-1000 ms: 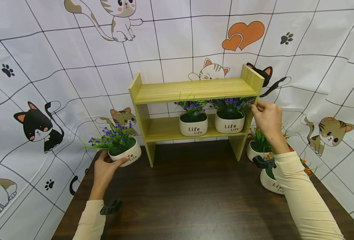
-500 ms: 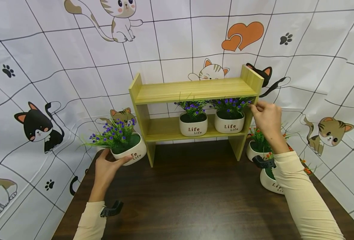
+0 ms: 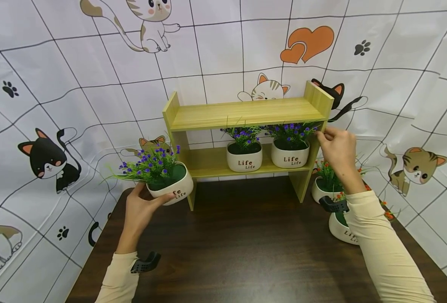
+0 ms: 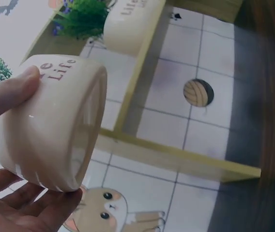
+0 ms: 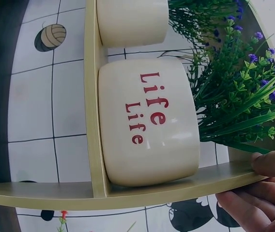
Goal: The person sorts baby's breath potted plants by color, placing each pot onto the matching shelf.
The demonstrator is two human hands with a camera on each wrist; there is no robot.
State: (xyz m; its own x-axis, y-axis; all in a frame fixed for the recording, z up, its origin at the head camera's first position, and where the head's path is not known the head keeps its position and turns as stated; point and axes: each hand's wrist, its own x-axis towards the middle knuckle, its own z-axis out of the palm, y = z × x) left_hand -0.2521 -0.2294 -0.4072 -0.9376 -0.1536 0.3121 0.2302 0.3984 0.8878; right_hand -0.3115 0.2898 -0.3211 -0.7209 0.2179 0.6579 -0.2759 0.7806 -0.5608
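Observation:
My left hand (image 3: 141, 212) grips a white oval flowerpot (image 3: 179, 187) with purple flowers, thumb on its lettered front and fingers beneath. It is tilted and held off the table, overlapping the left side panel of a pale wooden shelf (image 3: 246, 113) in the head view. The left wrist view shows the pot's recessed underside. My right hand (image 3: 339, 152) pinches the shelf's right side panel (image 5: 215, 179), thumb inside and fingers outside. Two similar purple-flowered pots, a middle flowerpot (image 3: 244, 162) and a right flowerpot (image 3: 289, 158), stand on the shelf's middle board.
Two white pots with orange-red flowers, a rear pot (image 3: 322, 194) and a front pot (image 3: 341, 231), stand on the dark wooden table (image 3: 238, 252) right of the shelf, partly behind my right arm. A cat-patterned wall covering (image 3: 223, 50) rises behind the shelf.
My left hand has moved the flowerpot right and slightly up, towards the shelf's left side. My right hand has stayed on the side panel.

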